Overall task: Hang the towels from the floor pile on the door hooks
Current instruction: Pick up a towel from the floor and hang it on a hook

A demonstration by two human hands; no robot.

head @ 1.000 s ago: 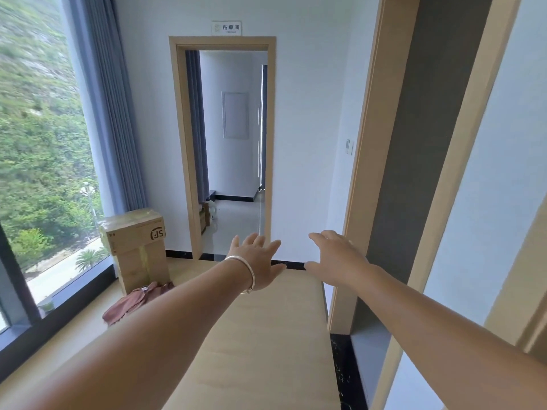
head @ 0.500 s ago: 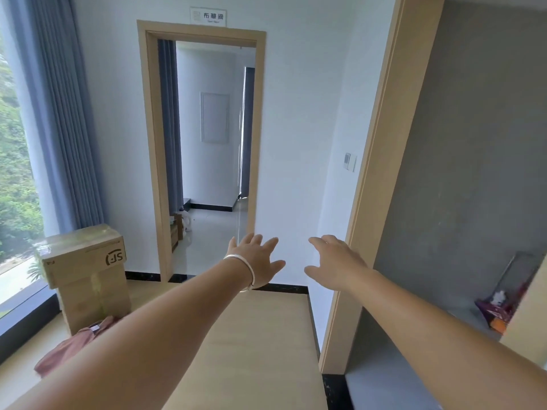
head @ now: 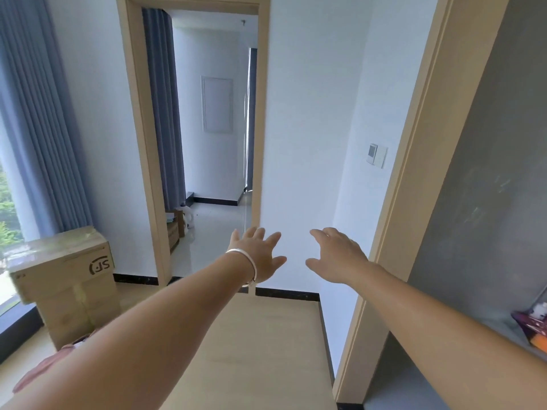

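Observation:
Both my arms stretch forward over the floor. My left hand [head: 260,255], with a silver bracelet at the wrist, is spread with straight fingers and holds nothing. My right hand [head: 337,255] is spread beside it, also holding nothing. The pile of pinkish towels [head: 38,371] lies on the floor at the lower left, at the foot of a cardboard box, mostly hidden behind my left forearm. No door hooks are visible in this view.
A stack of cardboard boxes [head: 65,279] stands at the left by the window and blue curtain [head: 38,128]. An open doorway [head: 207,143] leads ahead into another room. A wooden door frame [head: 414,173] and a grey wall are at the right, with colourful items [head: 532,327] on the floor there.
The view has swung to the right and moved closer to the doorway; the window has slid mostly out of view. Both hands stay spread in front, holding nothing.

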